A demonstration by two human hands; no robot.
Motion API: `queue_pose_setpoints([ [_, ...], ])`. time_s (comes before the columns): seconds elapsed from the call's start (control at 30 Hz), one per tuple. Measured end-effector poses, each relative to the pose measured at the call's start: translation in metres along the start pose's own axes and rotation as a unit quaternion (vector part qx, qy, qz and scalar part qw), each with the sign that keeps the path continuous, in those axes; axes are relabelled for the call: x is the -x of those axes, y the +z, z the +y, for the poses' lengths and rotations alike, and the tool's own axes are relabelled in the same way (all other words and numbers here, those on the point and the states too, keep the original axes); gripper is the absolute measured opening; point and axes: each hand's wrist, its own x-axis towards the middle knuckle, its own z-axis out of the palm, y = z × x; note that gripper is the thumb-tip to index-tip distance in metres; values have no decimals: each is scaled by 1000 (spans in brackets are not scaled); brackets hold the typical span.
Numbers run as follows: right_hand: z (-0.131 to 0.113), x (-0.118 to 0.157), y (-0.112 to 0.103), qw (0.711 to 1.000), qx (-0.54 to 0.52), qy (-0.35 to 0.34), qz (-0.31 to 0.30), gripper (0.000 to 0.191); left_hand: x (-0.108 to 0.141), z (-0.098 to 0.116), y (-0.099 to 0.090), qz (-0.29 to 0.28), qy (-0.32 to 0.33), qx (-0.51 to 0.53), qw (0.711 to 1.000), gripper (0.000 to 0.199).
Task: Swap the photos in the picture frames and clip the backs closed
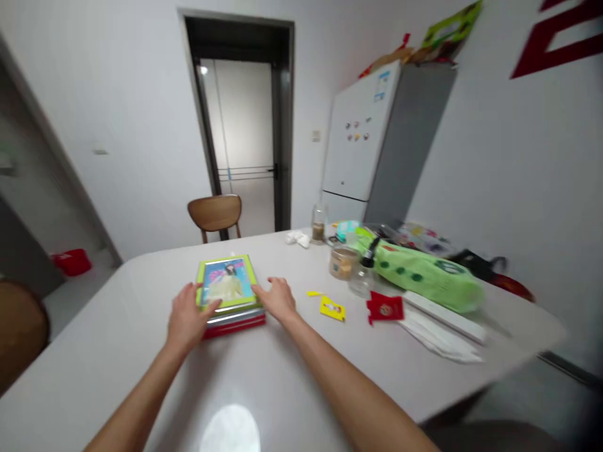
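Note:
A picture frame (pixel 249 276) with a lime-green border lies on top of a low stack with red and silvery edges (pixel 235 326). It holds a picture of a dark-haired figure in a pale yellow dress. My left hand (pixel 186 317) grips the frame's near left corner, the thumb over the border and the fingers along the side. At the right edge, my right hand (pixel 279 300) touches the frame with its thumb, while its fingers are stretched out and apart. To the right of that hand lie a small yellow card (pixel 332 309) and a red pouch (pixel 385 307).
On the white table (pixel 117 351), a lidded jar (pixel 343 262), a clear pump bottle (pixel 362 279), a long green bag (pixel 424 276), and a white box (pixel 445 317) stand or lie rightward. A glass jar (pixel 318 229) and crumpled tissue (pixel 298 238) are farther back. A wooden chair (pixel 215 212) stands beyond.

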Motion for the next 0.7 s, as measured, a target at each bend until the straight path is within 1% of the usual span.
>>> queue_pose_setpoints([
  [0.03, 2, -3, 3, 1000, 23, -1, -8, 47, 2, -9, 2, -3, -9, -3, 1000, 52],
  [0.1, 8, -7, 14, 998, 58, -3, -33, 43, 8, -23, 8, 11, -25, -4, 1000, 62],
  [0.23, 22, -2, 32, 994, 97, -28, -44, 44, 28, -40, 23, 27, -53, 30, 998, 72],
  [0.27, 24, 0, 34, 993, 103, -33, -43, 44, 33, -43, 25, 32, -54, 49, 997, 74],
  [0.33, 28, 0, 37, 992, 115, -39, -42, 46, 38, -48, 29, 44, -45, 119, 991, 77],
  [0.4, 28, -5, 40, 990, 123, -44, -47, 47, 37, -53, 31, 48, -45, 162, 984, 78],
  [0.47, 27, -13, 45, 989, 129, -46, -52, 47, 32, -56, 31, 49, -52, 177, 982, 79],
  [0.57, 27, -28, 54, 989, 142, -34, -39, 45, 23, -60, 28, 39, -61, 158, 985, 82],
  [0.7, 36, -45, 64, 990, 132, -53, 5, 40, 22, -62, 20, 12, -90, 132, 987, 84],
])
